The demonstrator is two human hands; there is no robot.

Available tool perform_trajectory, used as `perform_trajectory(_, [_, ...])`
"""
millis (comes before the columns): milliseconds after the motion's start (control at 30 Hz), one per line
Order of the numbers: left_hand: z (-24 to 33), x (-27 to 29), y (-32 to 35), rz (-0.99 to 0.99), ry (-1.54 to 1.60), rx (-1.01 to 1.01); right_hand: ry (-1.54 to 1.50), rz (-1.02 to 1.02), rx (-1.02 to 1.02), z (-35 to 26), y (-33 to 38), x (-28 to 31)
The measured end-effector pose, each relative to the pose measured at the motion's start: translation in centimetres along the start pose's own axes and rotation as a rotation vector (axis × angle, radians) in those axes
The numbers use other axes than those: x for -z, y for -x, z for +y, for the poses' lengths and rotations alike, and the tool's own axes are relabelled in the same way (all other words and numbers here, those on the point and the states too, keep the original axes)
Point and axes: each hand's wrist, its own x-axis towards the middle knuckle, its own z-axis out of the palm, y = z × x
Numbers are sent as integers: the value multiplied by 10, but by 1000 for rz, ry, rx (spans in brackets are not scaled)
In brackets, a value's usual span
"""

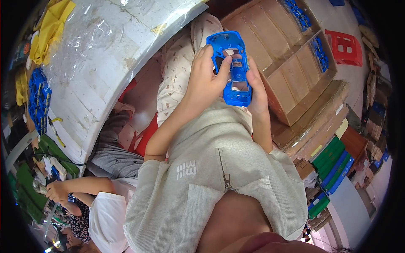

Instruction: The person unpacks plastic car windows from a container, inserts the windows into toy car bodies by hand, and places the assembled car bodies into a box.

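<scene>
Above the lap: one blue toy car shell (234,69), pinched between left hand (205,80) at nine o'clock, right hand (257,86) at three.

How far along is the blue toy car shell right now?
Done: several blue shells already sit in the cardboard box. In hand: both the left hand and right hand hold one blue car shell over the lap. Left: more blue parts wait on the table.

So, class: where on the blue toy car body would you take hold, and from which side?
Grip the blue toy car body across its long side walls, from left and right, as the left hand and right hand do. The window openings leave the roof thin, so the sills probably hold firmer.
</scene>
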Motion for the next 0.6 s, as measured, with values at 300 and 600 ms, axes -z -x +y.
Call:
perform_trajectory(300, [-9, -13, 8, 93, -173, -149, 828, 219, 160, 2, -6, -5])
perform_trajectory(600, [-13, -16, 10, 55, -18, -104, 782, 251, 168, 4, -7, -6])
